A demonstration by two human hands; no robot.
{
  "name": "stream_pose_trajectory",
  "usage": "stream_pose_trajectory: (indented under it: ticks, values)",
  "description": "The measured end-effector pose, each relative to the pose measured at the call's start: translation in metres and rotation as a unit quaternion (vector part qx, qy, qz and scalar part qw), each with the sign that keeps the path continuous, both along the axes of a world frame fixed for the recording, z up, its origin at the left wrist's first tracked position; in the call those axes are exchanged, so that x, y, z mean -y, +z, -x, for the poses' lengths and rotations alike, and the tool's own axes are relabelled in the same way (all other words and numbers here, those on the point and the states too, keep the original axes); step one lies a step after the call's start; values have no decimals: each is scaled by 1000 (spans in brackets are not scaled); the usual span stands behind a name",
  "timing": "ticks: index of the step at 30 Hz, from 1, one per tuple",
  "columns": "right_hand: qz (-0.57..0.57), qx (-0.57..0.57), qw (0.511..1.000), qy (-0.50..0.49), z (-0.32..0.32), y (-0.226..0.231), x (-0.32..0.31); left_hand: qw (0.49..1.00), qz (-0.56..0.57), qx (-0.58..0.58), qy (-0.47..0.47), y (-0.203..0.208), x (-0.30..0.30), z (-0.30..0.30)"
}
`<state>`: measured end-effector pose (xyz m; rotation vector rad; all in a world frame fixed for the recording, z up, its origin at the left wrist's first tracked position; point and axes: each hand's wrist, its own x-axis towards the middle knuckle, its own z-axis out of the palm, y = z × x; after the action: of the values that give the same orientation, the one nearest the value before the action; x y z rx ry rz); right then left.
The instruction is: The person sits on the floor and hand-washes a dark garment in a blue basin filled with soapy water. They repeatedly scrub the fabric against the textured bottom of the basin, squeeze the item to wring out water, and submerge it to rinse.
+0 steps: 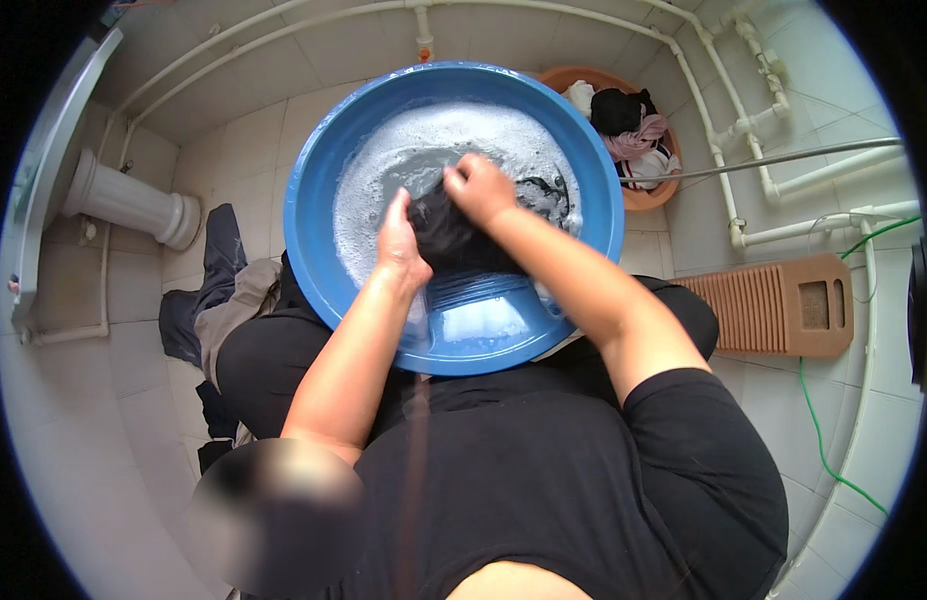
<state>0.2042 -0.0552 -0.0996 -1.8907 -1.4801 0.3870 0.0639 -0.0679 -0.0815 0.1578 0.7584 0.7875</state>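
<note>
A large blue basin [305, 225] full of sudsy grey water [378, 140] stands in front of me, between my knees. Both of my hands are inside it, on a wet black garment [448, 235] that lies over the ridged washboard part [473, 290] at the near side. My left hand [401, 243] is closed on the garment's left edge, thumb up. Curled into a fist, my right hand [480, 190] grips its upper part. More dark cloth [545, 200] floats among the foam to the right. What the garment is exactly, I cannot make out.
An orange-brown tub [651, 198] of mixed clothes sits behind the basin's right side. A brown washboard [763, 308] lies at my right, near a green cord [818, 430] and white wall pipes [728, 190]. Dark and beige clothes [238, 290] lie on the tiles at left, near a white pedestal [133, 200].
</note>
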Motion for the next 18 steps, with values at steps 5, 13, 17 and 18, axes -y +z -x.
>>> stream_pose_trajectory:
  ticks: [5, 13, 17, 18]
  values:
    - [-23, 1, 1000, 6, -70, -17, -25, 954, -168, -144, 201, -13, -54, 45]
    - [137, 206, 902, 353, -44, -14, 42, 467, -562, -661, -172, -29, -9, 24]
    - [126, 107, 862, 480, -45, 0, 17, 374, -685, -554, -290, -2, 3, 15]
    - [153, 78, 860, 481, -41, 8, 16, 351, -700, -558, -273, 6, 5, 12]
